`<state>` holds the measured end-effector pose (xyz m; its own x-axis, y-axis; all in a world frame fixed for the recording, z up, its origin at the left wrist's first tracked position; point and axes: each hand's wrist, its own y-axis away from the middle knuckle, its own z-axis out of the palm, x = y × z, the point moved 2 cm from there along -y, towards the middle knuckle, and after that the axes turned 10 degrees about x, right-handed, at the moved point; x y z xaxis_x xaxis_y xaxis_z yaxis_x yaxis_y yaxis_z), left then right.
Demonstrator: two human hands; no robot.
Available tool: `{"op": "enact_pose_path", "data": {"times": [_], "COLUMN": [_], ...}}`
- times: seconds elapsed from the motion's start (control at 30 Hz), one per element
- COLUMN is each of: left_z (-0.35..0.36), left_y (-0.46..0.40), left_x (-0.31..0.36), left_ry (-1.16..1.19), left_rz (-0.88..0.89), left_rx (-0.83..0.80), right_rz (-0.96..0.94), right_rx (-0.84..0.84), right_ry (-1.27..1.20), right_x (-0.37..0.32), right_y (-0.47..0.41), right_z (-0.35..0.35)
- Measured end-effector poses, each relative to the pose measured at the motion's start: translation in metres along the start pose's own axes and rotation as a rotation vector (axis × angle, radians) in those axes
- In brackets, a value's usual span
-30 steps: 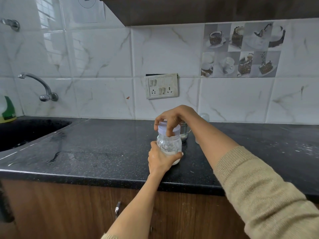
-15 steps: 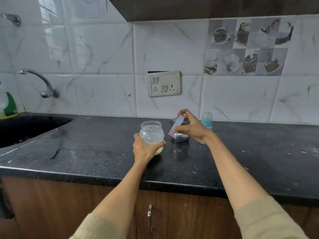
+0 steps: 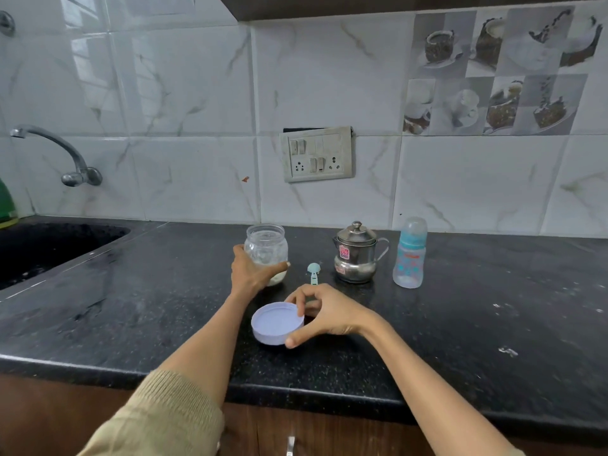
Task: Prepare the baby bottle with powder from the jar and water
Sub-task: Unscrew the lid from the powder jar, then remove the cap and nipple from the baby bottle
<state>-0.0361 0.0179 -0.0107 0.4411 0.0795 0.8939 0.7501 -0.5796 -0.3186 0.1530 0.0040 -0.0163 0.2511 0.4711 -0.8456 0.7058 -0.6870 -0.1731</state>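
Left hand (image 3: 251, 274) wrapped round upright open jar (image 3: 266, 253), right hand (image 3: 324, 312) pinching flat lid (image 3: 277, 323) by its rim, spoon (image 3: 313, 273) between the hands pointing away, baby bottle (image 3: 409, 258) upright beyond the right hand

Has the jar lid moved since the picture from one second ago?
Yes. It sat on the jar then; now the lid is at the counter in front of the jar, nearer the counter's front edge, gripped by the right hand.
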Motion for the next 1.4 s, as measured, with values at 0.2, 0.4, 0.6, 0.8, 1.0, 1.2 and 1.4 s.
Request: {"op": "enact_pose_path", "data": {"times": [0.2,0.4,0.6,0.8,1.0,1.2,1.4], "left_z": [0.006,0.007,0.009,0.009,-0.002,-0.024,-0.018], "left_y": [-0.015,-0.016,-0.010,-0.002,0.007,0.028,0.083], "left_x": [-0.006,-0.007,-0.008,-0.007,0.001,0.020,0.064], "left_ry": [-0.020,-0.041,-0.038,-0.032,-0.004,0.020,0.019], "left_rz": [0.006,0.011,-0.019,-0.037,-0.044,0.054,0.275], "left_rx": [-0.017,-0.016,0.016,0.035,0.043,0.188,0.215], "right_rz": [-0.029,-0.066,-0.074,-0.041,-0.028,0.027,0.066], "right_rx": [0.053,0.083,0.105,0.060,-0.003,0.114,0.360], "right_ry": [0.080,0.136,0.196,0.263,0.192,0.107,0.082], "right_x": [0.003,0.007,0.011,0.009,0.009,0.006,-0.002], "right_y": [-0.013,-0.017,-0.018,-0.017,-0.017,0.006,0.048], "right_z": [0.012,0.018,0.021,0.018,0.015,-0.018,-0.067]}}
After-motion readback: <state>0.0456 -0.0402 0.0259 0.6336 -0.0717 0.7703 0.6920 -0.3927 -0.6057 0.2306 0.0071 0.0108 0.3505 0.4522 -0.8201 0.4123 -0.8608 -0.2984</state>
